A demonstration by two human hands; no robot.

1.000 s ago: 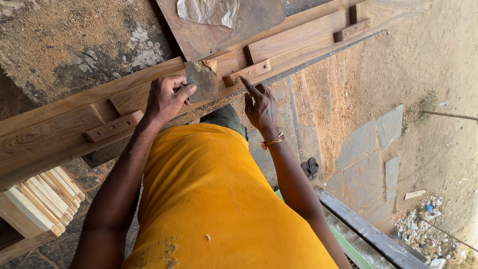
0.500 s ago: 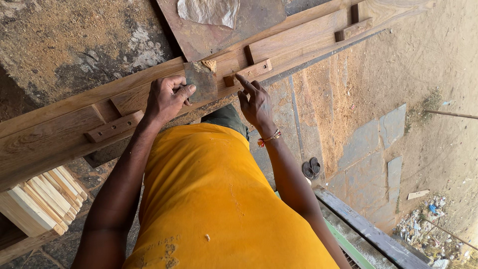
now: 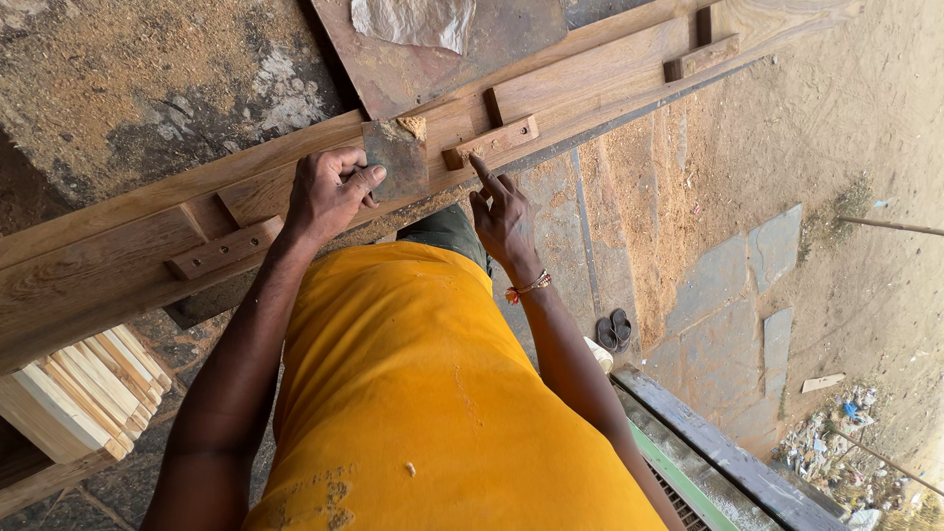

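Two hands at the wooden frame (image 3: 108, 265), a long plank assembly w/ short cross cleats fixed along it. Left hand (image 3: 329, 192) is closed on a flat grey-brown sheet, looks like a sanding pad or sandpaper block (image 3: 396, 160), thumb and fingers clamped on its lower left edge, pad pressed flat to the plank face between two cleats. Right hand (image 3: 503, 218) holds nothing: fingers loosely spread, index finger stretched up so its tip touches or nearly touches the underside of the middle cleat (image 3: 491, 144); can't tell which. Progress, as a judgement: a small heap of tan dust sits on the pad's top corner, so some rubbing looks done at this spot, but the wood to either side shows no clear diff in finish, so how much of the length is worked can't be read; the stretch toward the left cleat (image 3: 224, 249) and the far cleat (image 3: 701, 57) prob. left. Orientation: frame's long axis runs diagonally across the view, low at left, rising to upper right; cleats lie roughly parallel to that axis. Pad is near square, its edges slightly tilted vs. the plank. Below left, a stack of pale wood slats (image 3: 69, 393); a pair of sandals (image 3: 612, 330) on the paved ground at right.
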